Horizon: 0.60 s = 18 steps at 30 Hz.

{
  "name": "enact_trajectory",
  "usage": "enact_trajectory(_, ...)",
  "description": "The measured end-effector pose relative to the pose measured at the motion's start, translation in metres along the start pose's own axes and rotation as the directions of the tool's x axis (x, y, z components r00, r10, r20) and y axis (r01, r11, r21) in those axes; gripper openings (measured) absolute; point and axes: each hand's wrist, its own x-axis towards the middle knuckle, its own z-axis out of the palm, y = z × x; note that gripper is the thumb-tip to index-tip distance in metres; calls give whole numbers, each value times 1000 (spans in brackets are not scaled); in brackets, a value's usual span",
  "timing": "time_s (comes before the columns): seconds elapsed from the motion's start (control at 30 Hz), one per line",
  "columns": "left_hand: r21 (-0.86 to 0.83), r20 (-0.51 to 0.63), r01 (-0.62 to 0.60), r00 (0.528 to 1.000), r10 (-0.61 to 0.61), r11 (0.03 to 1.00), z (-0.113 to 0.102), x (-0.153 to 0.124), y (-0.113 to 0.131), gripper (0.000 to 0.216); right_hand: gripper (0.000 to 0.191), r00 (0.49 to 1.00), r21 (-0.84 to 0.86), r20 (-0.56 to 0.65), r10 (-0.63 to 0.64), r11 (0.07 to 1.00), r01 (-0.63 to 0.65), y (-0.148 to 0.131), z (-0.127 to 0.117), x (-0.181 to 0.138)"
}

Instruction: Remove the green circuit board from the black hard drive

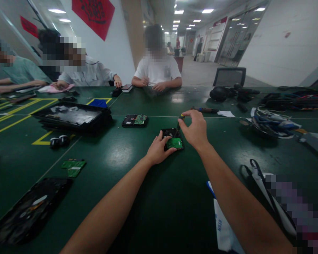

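Observation:
A hard drive (164, 133) with a green circuit board (175, 143) lies on the table before me. My left hand (159, 150) grips it, fingers over its left side and thumb along the near edge. Between the thumb and forefinger of my right hand (195, 128) is a small screwdriver (179, 121), its handle dark with a yellow end. It stands almost upright above the drive's right side; whether its tip sits in a screw is too small to tell. Beyond my left hand lies another hard drive (135, 120) with its board facing up.
At left are a black tray (74, 118), a loose green circuit board (74, 167) and a larger black drive (29, 211). Cables (272, 121) and a lanyard (265, 187) lie at right. A longer tool (205, 110) lies behind my right hand. Several people sit across the table.

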Motion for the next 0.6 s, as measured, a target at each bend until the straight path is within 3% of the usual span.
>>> enact_trajectory(0.6, 7, -6, 2, 1000, -1, 1000, 2, 0, -1, 72, 11, 1000, 36, 18, -21, 999, 20, 1, 2, 0)
